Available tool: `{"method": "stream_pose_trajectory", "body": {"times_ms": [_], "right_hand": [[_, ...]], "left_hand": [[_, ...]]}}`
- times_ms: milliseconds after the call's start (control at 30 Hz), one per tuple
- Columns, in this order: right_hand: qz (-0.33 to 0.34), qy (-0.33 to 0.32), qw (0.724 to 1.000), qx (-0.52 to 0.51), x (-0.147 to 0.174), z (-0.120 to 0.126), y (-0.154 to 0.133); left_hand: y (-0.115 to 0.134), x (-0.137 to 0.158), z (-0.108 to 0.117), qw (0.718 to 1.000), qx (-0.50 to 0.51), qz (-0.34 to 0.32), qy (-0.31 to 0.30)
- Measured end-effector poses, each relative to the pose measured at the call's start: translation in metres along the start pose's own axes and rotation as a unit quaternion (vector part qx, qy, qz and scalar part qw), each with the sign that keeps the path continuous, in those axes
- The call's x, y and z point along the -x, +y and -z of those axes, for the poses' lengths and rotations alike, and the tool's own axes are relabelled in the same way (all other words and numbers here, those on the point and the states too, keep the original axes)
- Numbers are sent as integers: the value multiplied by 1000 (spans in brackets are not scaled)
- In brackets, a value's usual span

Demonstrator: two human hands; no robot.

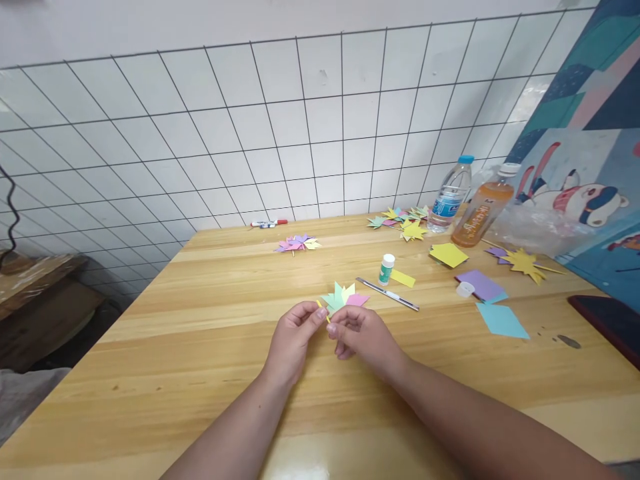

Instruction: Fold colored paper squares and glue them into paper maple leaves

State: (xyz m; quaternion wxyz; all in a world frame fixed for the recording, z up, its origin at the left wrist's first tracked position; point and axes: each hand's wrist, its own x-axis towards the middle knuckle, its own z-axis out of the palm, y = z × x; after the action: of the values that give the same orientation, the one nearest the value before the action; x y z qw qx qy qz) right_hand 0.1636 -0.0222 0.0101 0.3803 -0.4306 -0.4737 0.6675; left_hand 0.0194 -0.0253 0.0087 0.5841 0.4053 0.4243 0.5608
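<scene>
Between both hands, low over the wooden table (pixel 200 373), is a thin yellow paper strip (pixel 320 305), rolled or folded narrow; which of the two I cannot tell. My left hand (pixel 295 333) pinches its upper end between thumb and forefinger. The lower end is in the fingertips of my right hand (pixel 365 333). Just beyond the fingers lies a paper star (pixel 336 295) with green, pale yellow and pink points, partly hidden by my hands. A silver craft knife (pixel 387 293) rests to its right, near a small glue bottle (pixel 387 269) and a flat yellow paper strip (pixel 403 278).
Finished-looking paper stars (pixel 299 243) and markers (pixel 269 223) lie toward the tiled wall. At right stand a water bottle (pixel 450 195) and an orange drink bottle (pixel 483 212). Yellow (pixel 449 255), purple (pixel 479 285) and blue paper (pixel 503 321) lie nearer, with a dark phone-like object (pixel 607 327) at the edge.
</scene>
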Motion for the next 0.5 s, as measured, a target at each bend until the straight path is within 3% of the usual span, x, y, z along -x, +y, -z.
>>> {"method": "stream_pose_trajectory", "body": {"times_ms": [100, 300, 400, 500], "right_hand": [[16, 3, 1000, -1, 0, -1, 1], [-51, -103, 990, -76, -1, 2, 3], [-26, -60, 997, -36, -1, 1, 3], [20, 12, 998, 59, -2, 0, 3]], "left_hand": [[-1, 1, -1, 1000, 2, 4, -14], [1, 2, -4, 998, 21, 33, -55], [2, 2, -4, 996, 18, 40, -78], [0, 1, -1, 998, -5, 21, -63]]}}
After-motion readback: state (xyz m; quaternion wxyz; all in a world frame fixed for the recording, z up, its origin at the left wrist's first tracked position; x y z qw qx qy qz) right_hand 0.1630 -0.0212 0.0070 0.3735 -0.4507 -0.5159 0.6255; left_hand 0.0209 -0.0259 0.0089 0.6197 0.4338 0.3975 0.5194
